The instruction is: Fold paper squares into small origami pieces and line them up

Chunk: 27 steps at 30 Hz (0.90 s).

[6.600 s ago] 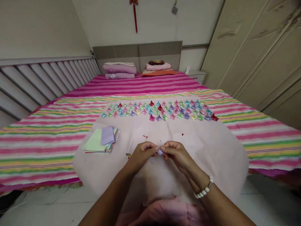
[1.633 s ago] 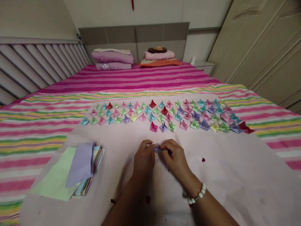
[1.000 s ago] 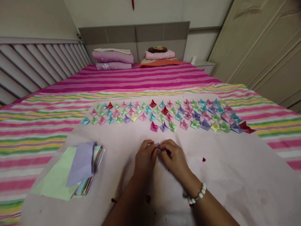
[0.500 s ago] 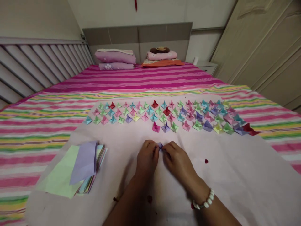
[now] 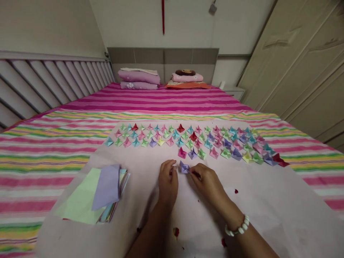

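Note:
A small folded purple paper piece sits between my two hands on the pale pink sheet. My right hand, with a white bead bracelet at the wrist, pinches its right edge. My left hand rests just left of it with fingers curled, the fingertips a little apart from the paper. Beyond the hands lie rows of several small folded paper pieces in pink, green, blue, purple and red.
A stack of coloured paper squares, purple and pale green on top, lies to the left. Red paper scraps dot the sheet. The striped bedspread stretches to pillows at the headboard. A wardrobe stands at the right.
My left hand has let go of the purple piece and drawn slightly left; the right hand still pinches it. The view has tilted up a little.

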### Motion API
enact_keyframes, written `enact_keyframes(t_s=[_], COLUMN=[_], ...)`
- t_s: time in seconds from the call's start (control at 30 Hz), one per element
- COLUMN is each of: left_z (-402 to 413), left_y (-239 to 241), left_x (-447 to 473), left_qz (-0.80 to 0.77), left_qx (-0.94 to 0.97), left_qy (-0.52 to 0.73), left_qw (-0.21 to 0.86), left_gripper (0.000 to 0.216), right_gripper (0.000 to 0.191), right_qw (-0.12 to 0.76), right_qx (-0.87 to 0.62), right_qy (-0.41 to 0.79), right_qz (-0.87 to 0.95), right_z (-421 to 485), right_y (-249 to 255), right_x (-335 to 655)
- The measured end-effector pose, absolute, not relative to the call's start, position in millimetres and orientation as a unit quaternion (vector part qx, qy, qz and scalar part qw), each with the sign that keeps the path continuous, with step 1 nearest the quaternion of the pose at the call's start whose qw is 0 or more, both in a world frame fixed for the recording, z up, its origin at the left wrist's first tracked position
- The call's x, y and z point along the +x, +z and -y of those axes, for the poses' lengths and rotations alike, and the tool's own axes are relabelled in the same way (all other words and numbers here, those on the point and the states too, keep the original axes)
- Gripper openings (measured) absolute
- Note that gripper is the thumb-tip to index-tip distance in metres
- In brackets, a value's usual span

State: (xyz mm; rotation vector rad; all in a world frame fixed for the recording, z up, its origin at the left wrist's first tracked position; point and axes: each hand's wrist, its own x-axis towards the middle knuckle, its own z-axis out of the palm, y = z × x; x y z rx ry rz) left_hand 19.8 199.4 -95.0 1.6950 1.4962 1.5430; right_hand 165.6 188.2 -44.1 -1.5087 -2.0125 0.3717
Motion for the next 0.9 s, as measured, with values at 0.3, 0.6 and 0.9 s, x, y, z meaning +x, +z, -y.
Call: enact_keyframes(t_s=[0.3, 0.6, 0.9], left_z=[-191.7, -191.9, -215.9], left_y=[-95.7, -85.6, -71.7], left_x=[19.6, 20.0, -8.4], left_qz=[-0.639, -0.642, -0.611], left_qx=[0.705, 0.715, 0.691], left_qy=[0.305, 0.266, 0.358], left_qw=[0.041, 0.076, 0.143], left_gripper=[0.036, 0.036, 0.04], right_gripper=[0.013, 0.017, 0.017], right_qw=[0.363, 0.346, 0.408], right_qx=[-0.6, -0.656, -0.611], right_qy=[0.169, 0.138, 0.149], right_qz=[0.692, 0.656, 0.662], right_z=[-242.8, -259.0, -246.1], right_y=[-30.6, -44.5, -37.3], right_x=[133.6, 104.0, 123.5])
